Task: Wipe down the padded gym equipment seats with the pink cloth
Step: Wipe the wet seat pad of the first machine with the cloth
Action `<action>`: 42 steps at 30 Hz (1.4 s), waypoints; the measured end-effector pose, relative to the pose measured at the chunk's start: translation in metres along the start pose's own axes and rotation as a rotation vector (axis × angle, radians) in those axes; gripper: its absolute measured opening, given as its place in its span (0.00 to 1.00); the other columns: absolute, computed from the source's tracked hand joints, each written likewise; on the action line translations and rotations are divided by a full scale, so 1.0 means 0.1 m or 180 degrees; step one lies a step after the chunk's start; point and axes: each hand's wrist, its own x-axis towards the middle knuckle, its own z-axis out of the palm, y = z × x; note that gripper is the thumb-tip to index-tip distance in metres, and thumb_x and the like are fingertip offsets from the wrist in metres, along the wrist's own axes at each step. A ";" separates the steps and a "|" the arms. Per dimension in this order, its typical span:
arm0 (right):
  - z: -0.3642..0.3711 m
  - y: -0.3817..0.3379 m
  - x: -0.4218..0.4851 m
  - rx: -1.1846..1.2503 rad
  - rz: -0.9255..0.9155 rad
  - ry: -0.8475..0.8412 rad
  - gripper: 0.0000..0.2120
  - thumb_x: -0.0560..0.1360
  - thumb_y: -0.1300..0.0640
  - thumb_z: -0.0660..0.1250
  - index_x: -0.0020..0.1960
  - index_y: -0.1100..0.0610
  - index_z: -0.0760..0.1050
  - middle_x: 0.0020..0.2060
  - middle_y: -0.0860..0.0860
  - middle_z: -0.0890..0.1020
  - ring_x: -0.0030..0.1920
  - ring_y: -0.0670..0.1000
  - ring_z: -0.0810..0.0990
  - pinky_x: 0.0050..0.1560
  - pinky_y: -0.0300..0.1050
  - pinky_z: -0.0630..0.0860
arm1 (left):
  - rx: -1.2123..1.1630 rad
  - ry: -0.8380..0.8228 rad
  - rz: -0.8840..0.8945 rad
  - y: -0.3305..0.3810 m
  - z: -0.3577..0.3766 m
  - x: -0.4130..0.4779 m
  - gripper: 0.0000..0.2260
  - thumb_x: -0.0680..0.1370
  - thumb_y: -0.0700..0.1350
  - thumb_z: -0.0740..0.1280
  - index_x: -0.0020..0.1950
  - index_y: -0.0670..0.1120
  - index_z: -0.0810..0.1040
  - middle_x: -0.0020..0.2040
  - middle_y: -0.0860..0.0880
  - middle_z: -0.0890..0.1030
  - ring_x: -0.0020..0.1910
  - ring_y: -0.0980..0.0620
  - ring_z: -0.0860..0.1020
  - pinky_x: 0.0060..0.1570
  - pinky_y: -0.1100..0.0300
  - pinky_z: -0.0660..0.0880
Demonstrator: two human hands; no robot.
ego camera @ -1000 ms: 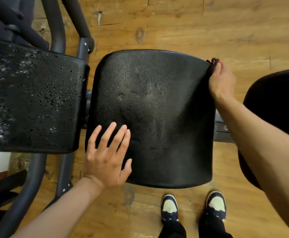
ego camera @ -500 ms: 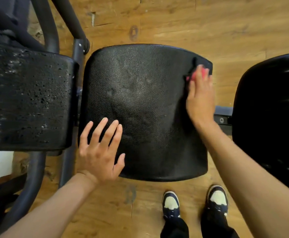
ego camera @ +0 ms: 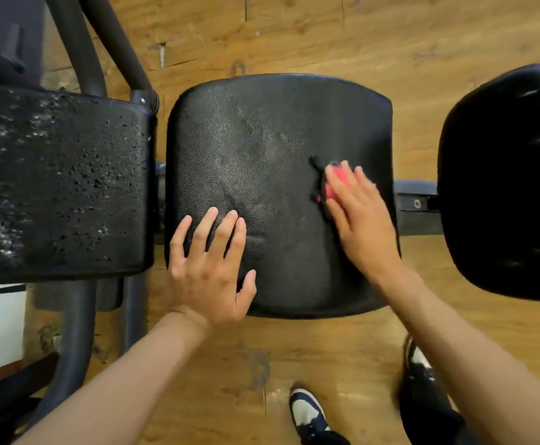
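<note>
A black padded seat (ego camera: 262, 149) fills the middle of the view, its textured top showing faint wipe streaks. My right hand (ego camera: 361, 220) grips a bunched pink cloth (ego camera: 334, 183) and holds it against the seat's right half; a dark cord or edge of the cloth sticks out to the left of it. The hand is blurred by motion. My left hand (ego camera: 210, 264) lies flat on the seat's near left part, fingers spread and straight.
A worn, pitted black pad (ego camera: 56, 184) sits to the left on a dark metal frame (ego camera: 79, 319). Another glossy black pad (ego camera: 506, 187) is at the right, joined by a metal bar (ego camera: 416, 203). Wooden floor and my shoes (ego camera: 307, 412) lie below.
My right hand has moved with the cloth from the seat's far right corner toward me and leftward onto the seat top. The left hand stays planted in place.
</note>
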 end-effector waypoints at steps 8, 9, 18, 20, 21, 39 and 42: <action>0.22 -0.47 -0.48 0.0014 -0.0094 -0.0046 0.23 0.85 0.44 0.52 0.78 0.47 0.65 0.77 0.48 0.67 0.78 0.55 0.62 0.77 0.57 0.60 | -0.0018 0.0044 0.0044 -0.02 0.01 -0.03 0.32 0.75 0.57 0.64 0.74 0.39 0.74 0.73 0.42 0.75 0.75 0.38 0.70 0.77 0.35 0.60; 0.22 -0.47 -0.57 0.0044 -0.0229 -0.0079 0.22 0.85 0.44 0.53 0.78 0.46 0.66 0.77 0.46 0.67 0.78 0.53 0.62 0.77 0.57 0.61 | -0.0021 0.0023 0.0034 -0.02 -0.01 -0.04 0.32 0.75 0.57 0.64 0.74 0.39 0.74 0.73 0.42 0.75 0.76 0.38 0.69 0.77 0.35 0.59; 0.09 -0.23 -0.90 0.0338 -0.1057 0.0157 0.18 0.85 0.52 0.60 0.74 0.52 0.73 0.73 0.49 0.73 0.75 0.53 0.68 0.72 0.59 0.68 | -0.0003 0.0243 0.0150 -0.02 0.05 -0.05 0.29 0.76 0.58 0.62 0.73 0.44 0.77 0.72 0.45 0.76 0.74 0.40 0.71 0.75 0.35 0.61; 0.08 -0.23 -0.93 0.0329 -0.1458 0.0161 0.18 0.85 0.53 0.61 0.74 0.51 0.72 0.73 0.48 0.73 0.75 0.53 0.68 0.71 0.57 0.68 | 0.0024 0.0279 0.0238 -0.05 0.08 -0.03 0.29 0.77 0.59 0.61 0.72 0.45 0.77 0.72 0.45 0.76 0.73 0.41 0.71 0.75 0.35 0.61; 0.08 -0.22 -0.93 0.0309 -0.1670 0.0154 0.18 0.85 0.53 0.61 0.74 0.51 0.72 0.74 0.48 0.72 0.75 0.52 0.68 0.72 0.56 0.67 | 0.0062 0.0323 0.0270 -0.06 0.11 -0.03 0.29 0.77 0.60 0.60 0.72 0.46 0.77 0.71 0.45 0.76 0.73 0.41 0.71 0.75 0.36 0.61; 0.20 0.27 -1.28 0.0382 -0.1921 0.1977 0.16 0.85 0.58 0.61 0.71 0.59 0.75 0.71 0.54 0.76 0.61 0.55 0.78 0.62 0.57 0.73 | 0.0394 0.1405 0.0958 0.33 0.26 -0.36 0.34 0.76 0.69 0.61 0.67 0.43 0.82 0.63 0.44 0.82 0.63 0.39 0.79 0.72 0.35 0.65; 0.28 0.56 -1.44 0.0152 -0.1827 0.2168 0.16 0.84 0.60 0.61 0.71 0.60 0.75 0.71 0.55 0.75 0.63 0.58 0.78 0.61 0.62 0.72 | 0.0469 0.1324 0.1104 0.38 0.38 -0.39 0.32 0.80 0.70 0.58 0.68 0.46 0.81 0.65 0.45 0.81 0.62 0.39 0.79 0.62 0.42 0.72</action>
